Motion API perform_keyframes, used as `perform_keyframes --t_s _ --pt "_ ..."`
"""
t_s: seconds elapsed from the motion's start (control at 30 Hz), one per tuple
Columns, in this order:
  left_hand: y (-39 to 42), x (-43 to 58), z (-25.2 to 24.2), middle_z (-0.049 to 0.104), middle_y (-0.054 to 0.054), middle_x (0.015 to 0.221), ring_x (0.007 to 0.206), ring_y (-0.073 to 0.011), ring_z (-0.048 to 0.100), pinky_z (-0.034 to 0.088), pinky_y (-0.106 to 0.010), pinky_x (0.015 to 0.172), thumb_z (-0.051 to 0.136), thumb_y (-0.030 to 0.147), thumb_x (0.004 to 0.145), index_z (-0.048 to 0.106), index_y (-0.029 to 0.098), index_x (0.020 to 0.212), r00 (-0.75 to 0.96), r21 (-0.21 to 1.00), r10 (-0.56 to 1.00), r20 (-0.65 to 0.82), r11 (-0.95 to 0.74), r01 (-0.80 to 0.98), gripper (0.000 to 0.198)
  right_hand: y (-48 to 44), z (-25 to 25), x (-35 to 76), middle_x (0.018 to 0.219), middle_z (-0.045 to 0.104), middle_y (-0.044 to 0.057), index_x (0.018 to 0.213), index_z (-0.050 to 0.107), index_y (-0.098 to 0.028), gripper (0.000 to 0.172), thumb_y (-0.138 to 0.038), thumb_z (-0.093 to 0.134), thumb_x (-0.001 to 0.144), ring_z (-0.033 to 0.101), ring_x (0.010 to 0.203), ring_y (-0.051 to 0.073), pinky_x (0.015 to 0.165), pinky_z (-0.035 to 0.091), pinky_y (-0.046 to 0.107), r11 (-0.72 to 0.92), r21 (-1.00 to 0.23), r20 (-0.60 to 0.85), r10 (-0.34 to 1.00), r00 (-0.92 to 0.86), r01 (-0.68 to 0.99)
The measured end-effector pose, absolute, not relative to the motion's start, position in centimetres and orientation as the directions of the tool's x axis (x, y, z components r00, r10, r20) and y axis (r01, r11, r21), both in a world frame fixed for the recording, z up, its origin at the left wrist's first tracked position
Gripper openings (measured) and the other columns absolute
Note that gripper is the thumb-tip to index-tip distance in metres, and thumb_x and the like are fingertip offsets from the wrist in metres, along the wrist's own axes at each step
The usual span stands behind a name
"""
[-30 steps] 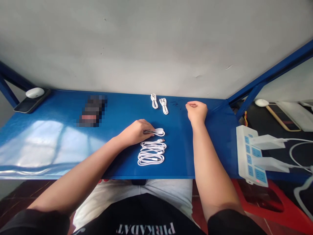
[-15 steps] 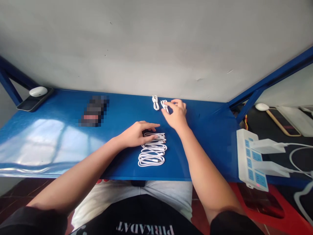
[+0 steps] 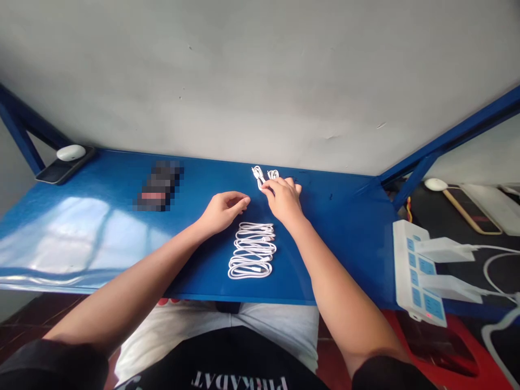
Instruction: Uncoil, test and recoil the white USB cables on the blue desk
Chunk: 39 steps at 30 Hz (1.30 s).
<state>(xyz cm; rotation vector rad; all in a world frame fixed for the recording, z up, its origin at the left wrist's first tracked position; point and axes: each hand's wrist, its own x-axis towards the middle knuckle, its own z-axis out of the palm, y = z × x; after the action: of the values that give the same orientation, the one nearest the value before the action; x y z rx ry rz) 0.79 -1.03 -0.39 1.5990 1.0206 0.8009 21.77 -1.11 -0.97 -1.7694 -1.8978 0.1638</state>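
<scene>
On the blue table [image 3: 325,244], several coiled white cables [image 3: 252,265] lie in an overlapping column near the front edge. Just above that column my left hand [image 3: 223,211] hovers, thumb and fingertips brought together, nothing visible in them. Farther back, the thumb and forefinger of my right hand [image 3: 284,200] pinch the near end of a bundled white cable [image 3: 257,174], which tilts up and left. A second white cable bundle [image 3: 273,174] lies beside it at the back, partly hidden behind my right hand.
A pixelated dark object [image 3: 159,185] lies left on the table. Behind it to the left, a white rounded object [image 3: 71,153] rests on a black tray-like item. At right stands a white power strip [image 3: 400,265] with plugged-in chargers [image 3: 447,250]. A grey wall [image 3: 260,81] rises behind.
My left hand has moved up off the cable column and closed its fingers. My right hand has shifted left from the right-hand bundle and taken hold of the left one, which now tilts.
</scene>
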Motion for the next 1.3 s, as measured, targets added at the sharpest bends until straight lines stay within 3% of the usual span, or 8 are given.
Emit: perform_keyframes --t_s 0.17,0.27,0.4,0.5,0.63,0.77,1.0,1.3 --pt "-0.3 1.2 -0.1 0.075 -0.017 0.113 0.096 -0.0237 0.074 0.057 -0.040 0.095 0.074 0.041 0.088 0.071 0.011 0.112 0.369 0.928 0.892 -0.260 0.336 -0.159 0.038 -1.6 -0.3 20.4 0.100 0.076 0.005 0.091 0.074 -0.023 0.010 -0.029 0.066 0.092 0.063 0.091 0.023 0.089 0.043 0.039 0.159 -0.719 0.268 0.961 0.060 0.677" --pt "0.0 1.2 0.0 0.077 -0.015 0.106 0.094 -0.0203 0.074 0.055 -0.037 0.097 0.076 0.032 0.087 0.070 0.012 0.112 0.360 0.850 0.888 -0.286 0.408 -0.332 0.033 -2.2 0.1 19.5 0.095 0.076 0.004 0.088 0.074 -0.022 0.008 -0.027 0.068 0.090 0.066 0.090 0.021 0.086 0.049 0.035 0.252 -0.821 0.278 0.960 -0.028 0.513" --pt "0.4 0.9 -0.3 0.076 -0.013 0.101 0.086 -0.0155 0.072 0.055 -0.030 0.091 0.080 0.030 0.083 0.074 0.009 0.106 0.370 0.831 0.896 -0.245 0.391 -0.396 0.031 -3.1 0.6 18.8 0.097 0.075 0.003 0.087 0.077 -0.024 0.004 -0.023 0.073 0.087 0.066 0.098 0.020 0.095 0.049 0.035 0.374 -0.799 0.331 0.927 -0.174 0.471" --pt "0.3 0.7 -0.3 0.076 -0.011 0.097 0.084 -0.0150 0.071 0.055 -0.028 0.086 0.082 0.032 0.080 0.075 0.010 0.105 0.349 0.848 0.910 -0.226 0.360 -0.390 0.034 -3.5 0.8 18.8 0.098 0.076 0.003 0.090 0.079 -0.024 0.006 -0.024 0.076 0.084 0.067 0.097 0.020 0.092 0.050 0.035 0.350 -0.833 0.276 0.934 -0.225 0.429" --pt "-0.1 0.9 0.2 0.075 -0.008 0.094 0.083 -0.0142 0.070 0.055 -0.028 0.085 0.082 0.034 0.080 0.076 0.012 0.102 0.334 0.869 0.929 -0.161 0.294 -0.397 0.032 -3.4 1.1 19.0 0.096 0.078 0.004 0.091 0.078 -0.023 0.014 -0.034 0.075 0.084 0.070 0.089 0.021 0.080 0.051 0.035 0.163 -0.950 0.130 0.982 -0.135 0.268" --pt "-0.7 1.2 0.6 0.076 -0.008 0.098 0.087 -0.0170 0.071 0.055 -0.032 0.087 0.084 0.034 0.078 0.076 0.015 0.102 0.195 0.938 0.980 0.033 0.037 -0.344 0.031 -3.1 1.1 19.1 0.085 0.076 0.005 0.089 0.077 -0.020 0.022 -0.041 0.075 0.083 0.067 0.078 0.017 0.072 0.049 0.032 -0.027 -0.999 -0.030 0.996 -0.084 0.035" --pt "-1.2 1.1 0.3 0.076 -0.008 0.110 0.105 -0.0212 0.071 0.055 -0.035 0.098 0.078 0.029 0.084 0.077 0.018 0.103 0.257 0.953 0.927 0.272 -0.221 -0.209 0.022 -3.1 1.1 19.1 0.081 0.072 0.004 0.086 0.077 -0.017 0.023 -0.037 0.083 0.076 0.059 0.069 0.011 0.063 0.041 0.026 -0.292 -0.889 -0.238 0.953 -0.190 -0.351" --pt "-1.0 0.6 -0.1 0.077 -0.008 0.108 0.100 -0.0196 0.072 0.057 -0.034 0.094 0.068 0.026 0.093 0.076 0.021 0.108 0.328 0.877 0.829 0.454 -0.481 0.002 0.018 -3.1 1.8 19.8 0.072 0.065 0.002 0.082 0.075 -0.011 0.024 -0.029 0.087 0.070 0.055 0.062 0.007 0.052 0.040 0.019 -0.461 -0.778 -0.364 0.885 -0.291 -0.428"
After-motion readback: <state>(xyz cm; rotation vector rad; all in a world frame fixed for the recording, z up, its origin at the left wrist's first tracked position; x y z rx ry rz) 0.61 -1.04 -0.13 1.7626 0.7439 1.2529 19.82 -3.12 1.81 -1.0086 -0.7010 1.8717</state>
